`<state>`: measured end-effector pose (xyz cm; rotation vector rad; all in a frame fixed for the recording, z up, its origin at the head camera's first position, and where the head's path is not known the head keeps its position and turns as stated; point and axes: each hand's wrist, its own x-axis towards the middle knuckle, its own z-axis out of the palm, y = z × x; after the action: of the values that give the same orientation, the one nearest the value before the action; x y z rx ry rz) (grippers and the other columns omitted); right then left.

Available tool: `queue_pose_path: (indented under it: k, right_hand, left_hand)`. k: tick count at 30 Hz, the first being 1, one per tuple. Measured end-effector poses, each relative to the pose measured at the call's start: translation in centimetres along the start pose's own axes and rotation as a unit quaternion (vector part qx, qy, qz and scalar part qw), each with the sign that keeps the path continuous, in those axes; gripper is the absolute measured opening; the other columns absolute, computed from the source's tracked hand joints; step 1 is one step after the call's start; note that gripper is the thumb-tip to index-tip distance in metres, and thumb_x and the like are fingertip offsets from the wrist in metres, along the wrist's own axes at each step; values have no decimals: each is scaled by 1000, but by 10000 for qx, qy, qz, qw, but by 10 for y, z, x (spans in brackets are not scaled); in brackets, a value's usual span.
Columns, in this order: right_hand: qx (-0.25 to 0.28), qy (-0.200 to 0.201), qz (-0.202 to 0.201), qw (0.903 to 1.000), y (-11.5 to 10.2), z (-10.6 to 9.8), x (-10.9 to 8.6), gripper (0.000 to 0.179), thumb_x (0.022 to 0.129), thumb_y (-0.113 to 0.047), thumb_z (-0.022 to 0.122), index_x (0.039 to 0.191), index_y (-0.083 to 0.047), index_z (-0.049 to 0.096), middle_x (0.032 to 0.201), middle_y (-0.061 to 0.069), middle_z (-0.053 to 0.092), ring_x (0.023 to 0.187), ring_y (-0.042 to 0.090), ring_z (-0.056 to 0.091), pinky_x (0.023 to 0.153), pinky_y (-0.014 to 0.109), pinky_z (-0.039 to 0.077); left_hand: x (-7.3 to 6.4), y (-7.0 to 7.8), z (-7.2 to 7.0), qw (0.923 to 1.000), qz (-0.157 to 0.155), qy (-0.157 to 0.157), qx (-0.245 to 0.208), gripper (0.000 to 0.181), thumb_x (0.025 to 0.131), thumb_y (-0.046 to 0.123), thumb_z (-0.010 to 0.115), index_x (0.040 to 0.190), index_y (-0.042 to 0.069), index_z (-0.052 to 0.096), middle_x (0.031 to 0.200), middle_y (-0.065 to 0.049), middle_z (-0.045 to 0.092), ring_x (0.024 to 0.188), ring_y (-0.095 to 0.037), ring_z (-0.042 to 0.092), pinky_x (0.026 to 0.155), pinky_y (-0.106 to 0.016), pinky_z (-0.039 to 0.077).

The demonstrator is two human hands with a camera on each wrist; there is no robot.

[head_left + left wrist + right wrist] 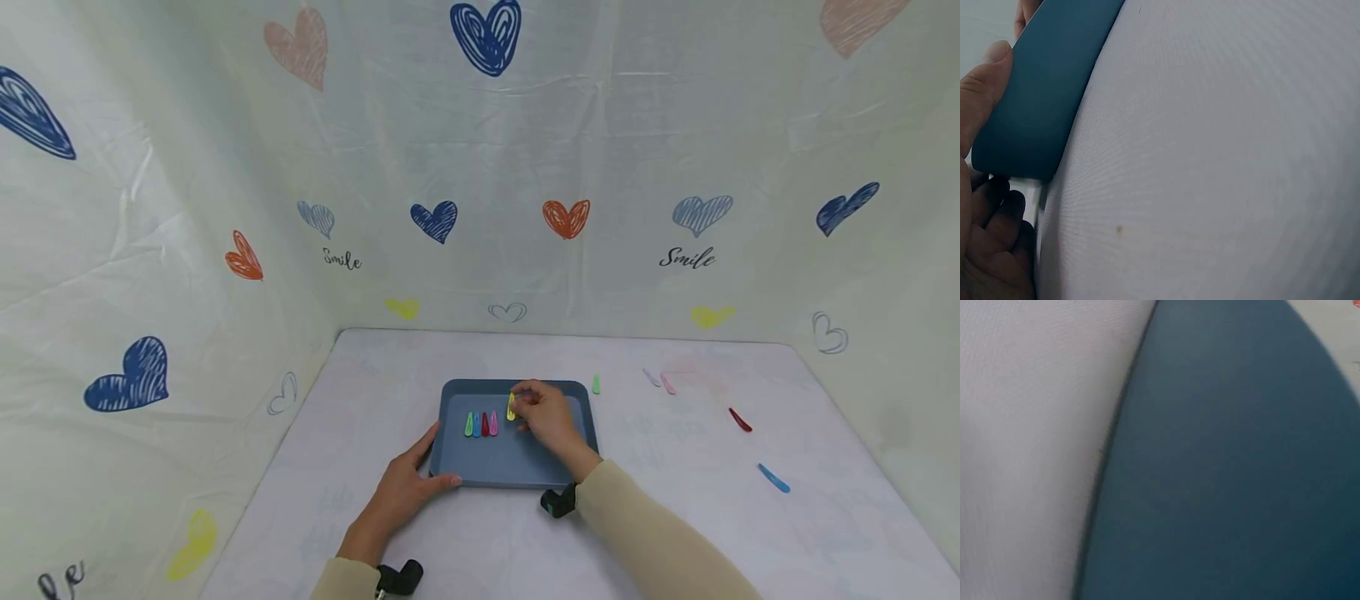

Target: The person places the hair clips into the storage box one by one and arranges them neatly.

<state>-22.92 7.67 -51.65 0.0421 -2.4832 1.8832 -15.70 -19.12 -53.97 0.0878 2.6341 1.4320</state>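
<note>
A grey-blue rectangular tray (487, 467) lies on the table. My right hand (553, 421) is over its right half, pinching a yellow hair clip (511, 408) between thumb and fingers. Left of that clip, a row of clips lies side by side in the tray: green (469, 425), blue (477, 425), red (485, 424) and pink (493, 423). My left hand (405, 487) holds the tray's near left corner, thumb on the front side and fingers along the left. In the right wrist view only the tray (1222, 456) and tablecloth show; the hand is out of sight.
Loose hair clips lie right of the tray on the white table (675, 517): green (596, 384), lilac (652, 377), pink (668, 383), dark red (740, 420) and blue (774, 478). Heart-printed white sheeting (630, 275) surrounds the table at the back and sides.
</note>
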Motion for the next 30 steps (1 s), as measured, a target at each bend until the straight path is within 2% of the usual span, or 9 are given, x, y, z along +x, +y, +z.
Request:
queue_pose_path:
  k: [11, 30]
  right_hand:
    - [-382, 27, -81, 9992, 8, 14, 2, 16, 95, 0, 73, 111, -1, 75, 87, 10, 75, 65, 16, 68, 54, 29, 60]
    - [-1089, 11, -302, 9936, 12, 18, -1, 10, 95, -4, 75, 105, -7, 76, 83, 4, 74, 60, 8, 63, 53, 25, 56]
  left_hand:
    - [0, 1, -1, 10000, -37, -55, -25, 104, 80, 48, 92, 166, 28, 37, 169, -13, 38, 158, -39, 32, 126, -60, 32]
    - [-2, 4, 0, 9999, -128, -53, 12, 103, 81, 49, 91, 166, 28, 37, 169, -13, 37, 158, -40, 31, 126, -61, 31]
